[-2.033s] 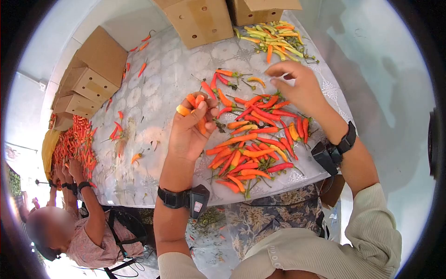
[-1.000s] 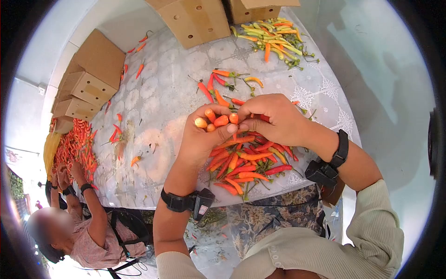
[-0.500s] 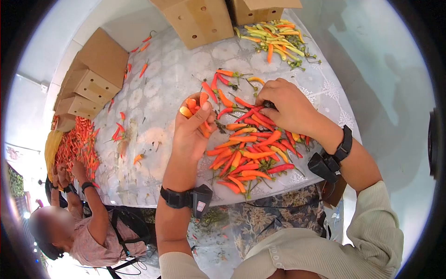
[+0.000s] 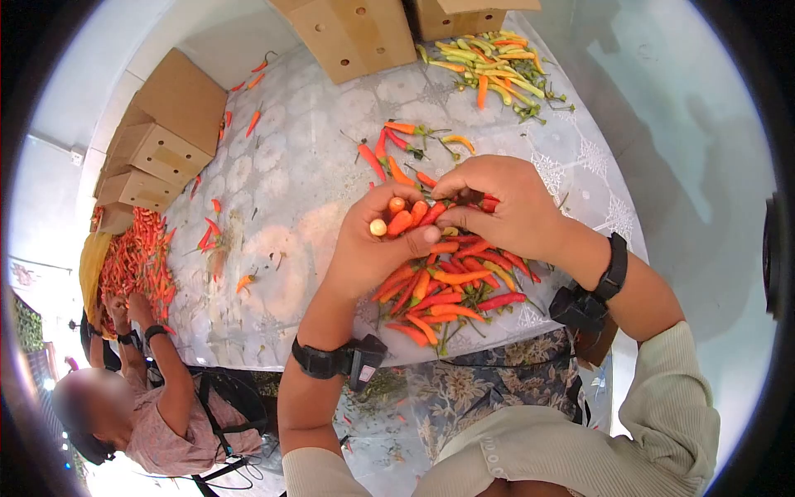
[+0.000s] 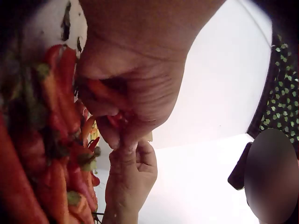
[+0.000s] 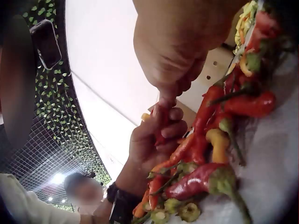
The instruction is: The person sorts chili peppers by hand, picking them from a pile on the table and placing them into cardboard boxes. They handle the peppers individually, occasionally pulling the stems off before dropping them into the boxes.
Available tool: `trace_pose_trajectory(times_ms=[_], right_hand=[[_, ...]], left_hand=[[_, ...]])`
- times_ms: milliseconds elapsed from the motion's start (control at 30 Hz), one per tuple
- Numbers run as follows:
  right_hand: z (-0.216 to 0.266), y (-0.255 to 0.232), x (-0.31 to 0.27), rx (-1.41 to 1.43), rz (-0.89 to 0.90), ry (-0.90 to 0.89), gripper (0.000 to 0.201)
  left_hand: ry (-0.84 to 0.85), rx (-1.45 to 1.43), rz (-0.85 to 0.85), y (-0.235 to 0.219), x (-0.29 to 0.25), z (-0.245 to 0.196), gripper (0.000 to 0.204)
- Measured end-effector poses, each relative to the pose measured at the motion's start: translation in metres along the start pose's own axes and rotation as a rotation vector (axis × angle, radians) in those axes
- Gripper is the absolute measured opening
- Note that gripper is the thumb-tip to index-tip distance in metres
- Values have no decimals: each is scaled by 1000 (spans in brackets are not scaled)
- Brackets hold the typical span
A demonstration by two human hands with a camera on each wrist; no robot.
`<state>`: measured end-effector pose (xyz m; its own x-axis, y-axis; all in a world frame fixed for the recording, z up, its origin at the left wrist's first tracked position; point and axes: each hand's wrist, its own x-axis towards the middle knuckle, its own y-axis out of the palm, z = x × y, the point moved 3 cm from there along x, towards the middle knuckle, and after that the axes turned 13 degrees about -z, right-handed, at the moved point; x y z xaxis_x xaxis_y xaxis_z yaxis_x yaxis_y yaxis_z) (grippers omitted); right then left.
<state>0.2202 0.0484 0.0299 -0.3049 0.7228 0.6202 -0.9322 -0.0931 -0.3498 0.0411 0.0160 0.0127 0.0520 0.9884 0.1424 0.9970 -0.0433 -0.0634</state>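
My left hand (image 4: 360,248) grips a small bunch of orange and red chili peppers (image 4: 399,222), their rounded ends showing above the thumb, one of them pale yellow. Right against it, my right hand (image 4: 513,199) curls its fingers round a red chili pepper (image 4: 489,203), partly hidden by the fingers. The fingertips of both hands meet over the pile of red and orange chili peppers (image 4: 451,311), many with green stems. In the right wrist view the left hand (image 6: 147,147) faces the right hand (image 6: 175,56), and a red chili pepper (image 6: 160,126) shows between the left fingers.
Yellow-green chili peppers (image 4: 489,62) lie at the back right of the table. Cardboard boxes (image 4: 352,37) stand at the back and left (image 4: 170,124). Another person (image 4: 182,414) works at a large red chili heap (image 4: 137,257) on the left.
My right hand, apart at upper right two seconds ago, met the left hand, went to the pile half a second ago, and is back against the left hand with a red chili pepper.
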Motion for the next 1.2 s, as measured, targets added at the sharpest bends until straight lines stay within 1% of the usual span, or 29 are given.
trace_pose_trajectory(times_ms=[100, 200, 300, 400, 500, 600, 700, 800, 900, 1000, 1100, 1200], right_hand=[[1, -3, 1, -52, 5, 8, 18], [-4, -1, 2, -66, -1, -128, 16], [-4, -1, 1, 4, 3, -45, 13], [-5, -1, 1, 56, 59, 166, 14], [-8, 2, -2, 195, 81, 291, 17], [-16, 8, -6, 362, 78, 379, 22], [-23, 9, -6, 474, 174, 612, 21], [-22, 9, -6, 689, 223, 721, 21], [-22, 9, -7, 716, 217, 754, 21], [-21, 9, -6, 780, 246, 759, 19], [-24, 11, -7, 842, 280, 745, 17], [-21, 10, -7, 779, 253, 749, 17]], left_hand=[[-51, -62, -13, 0, 1, 3, 26], [-179, -107, -14, -2, -1, 0, 27], [-246, -152, -32, -2, -1, -3, 24], [-341, -243, 36, -5, 1, 0, 21], [-398, -302, 54, -5, -1, -3, 23], [-384, -335, 76, -6, -2, 3, 22], [-392, -320, 93, -4, -1, 1, 22], [-378, -338, 113, -5, -1, 4, 22], [-395, -345, 105, -3, -4, 0, 22], [-407, -289, 142, -5, -3, 1, 25], [-383, -311, 177, -4, -3, 2, 28], [-386, -336, 174, -4, -4, 2, 29]])
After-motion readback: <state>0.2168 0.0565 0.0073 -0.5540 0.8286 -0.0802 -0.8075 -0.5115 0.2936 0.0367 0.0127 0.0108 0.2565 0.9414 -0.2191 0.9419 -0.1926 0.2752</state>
